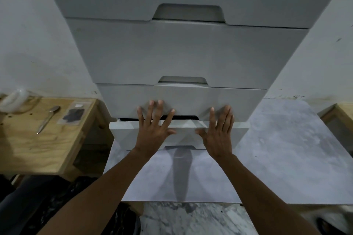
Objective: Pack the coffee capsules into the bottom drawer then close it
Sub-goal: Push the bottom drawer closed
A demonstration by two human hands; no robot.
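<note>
Fingers of both your hands were straight and pressed flat on the front of the bottom drawer (122, 133).

On your left hand (155, 131) the fingers (151, 110) were spread wide apart, their tips reaching up over the dark gap onto the drawer above (238, 103); on your right hand (219, 133) the fingers (226, 114) lay close together, and both thumbs pointed inward toward each other. The bottom drawer stood out slightly from the grey drawer unit (187, 51), just below the middle of the view, not fully shut. At 9 o'clock from your hands was a wooden table (38, 149) with a slim metal tool (47, 119) and a small clear bag (73, 115) lying side by side. A marble-patterned sheet (286, 149) covered the floor from 3 to 6 o'clock.
</note>
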